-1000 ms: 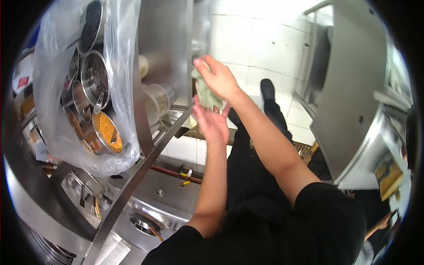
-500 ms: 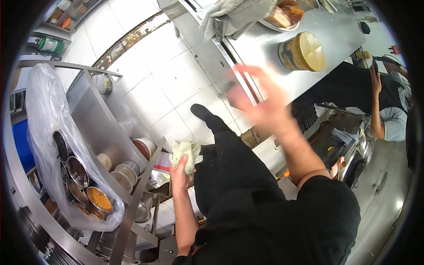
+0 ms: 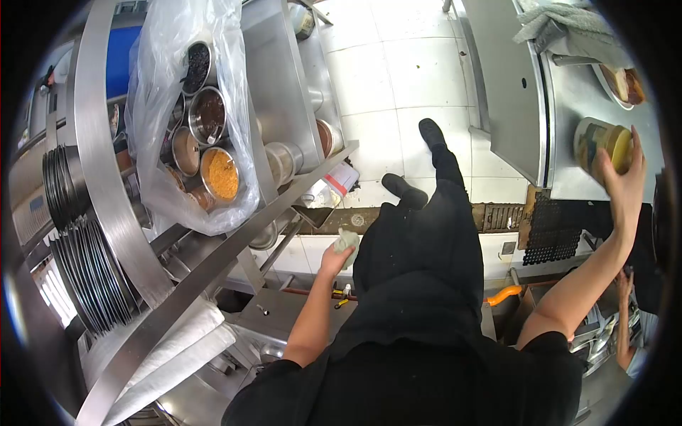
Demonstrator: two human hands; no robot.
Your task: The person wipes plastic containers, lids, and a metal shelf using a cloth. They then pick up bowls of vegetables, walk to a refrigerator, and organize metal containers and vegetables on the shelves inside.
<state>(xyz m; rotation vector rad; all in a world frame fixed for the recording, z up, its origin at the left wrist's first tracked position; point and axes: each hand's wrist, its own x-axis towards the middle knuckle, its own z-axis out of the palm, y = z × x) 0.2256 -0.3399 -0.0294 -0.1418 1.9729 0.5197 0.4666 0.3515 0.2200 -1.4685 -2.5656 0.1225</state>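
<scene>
A pale green crumpled cloth [image 3: 347, 244] is bunched in my left hand [image 3: 332, 263], which is closed around it beside my leg. Stretched out to the right, my right hand [image 3: 625, 186] grips a round tub [image 3: 588, 147] with a yellowish top, thumb on one side and fingers on the other. The tub is on the steel counter [image 3: 579, 78]; its far side is partly hidden by the fingers. Behind it lies a bowl [image 3: 616, 86] with pieces of food, and a grey towel [image 3: 565, 27] drapes over the counter's far end.
At left, a steel rack [image 3: 106, 163] holds containers of sauces and orange crumbs [image 3: 220, 176] under a clear plastic bag [image 3: 245, 128]. Stacked dark plates [image 3: 92, 277] stand beside it. A drain channel [image 3: 501, 217] crosses the tiled floor. Another person's arm [image 3: 625, 334] shows at lower right.
My right hand has moved from blurred motion over the counter edge onto the tub. The view has turned left, bringing the rack nearer the middle. My left hand still holds the cloth.
</scene>
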